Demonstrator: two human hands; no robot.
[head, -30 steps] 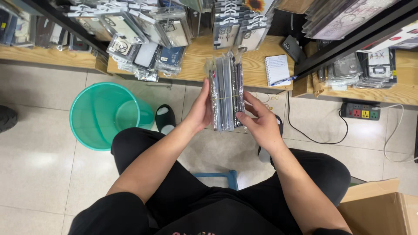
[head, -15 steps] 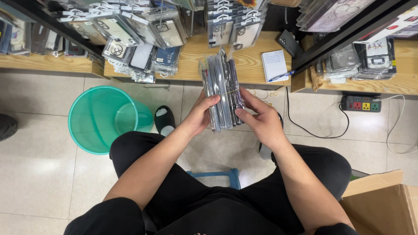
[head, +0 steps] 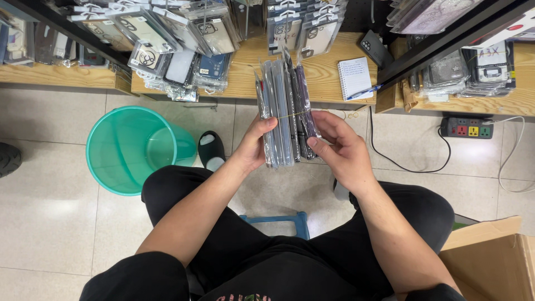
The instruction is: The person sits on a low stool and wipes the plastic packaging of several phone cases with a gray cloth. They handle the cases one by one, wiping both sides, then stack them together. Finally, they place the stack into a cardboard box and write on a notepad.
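Observation:
A bundle of packaged phone cases (head: 285, 111) in clear plastic sleeves, bound by a thin rubber band, stands on edge between my hands above my knees. My left hand (head: 255, 146) grips its left side with the thumb over the front packs. My right hand (head: 340, 146) holds the right side, its fingertips pinching the outermost dark pack. The bundle fans out slightly at its upper end.
A green plastic bin (head: 131, 149) stands on the tiled floor at left. A wooden shelf (head: 329, 75) ahead carries hanging phone cases (head: 178, 44), a small notebook (head: 355, 77) with a pen. A power strip (head: 467, 127) lies at right, a cardboard box (head: 493, 262) at bottom right.
The bundle rose slightly and tilted left, its top fanning out. My left thumb came over the front packs, and my right fingers shifted onto the outermost pack.

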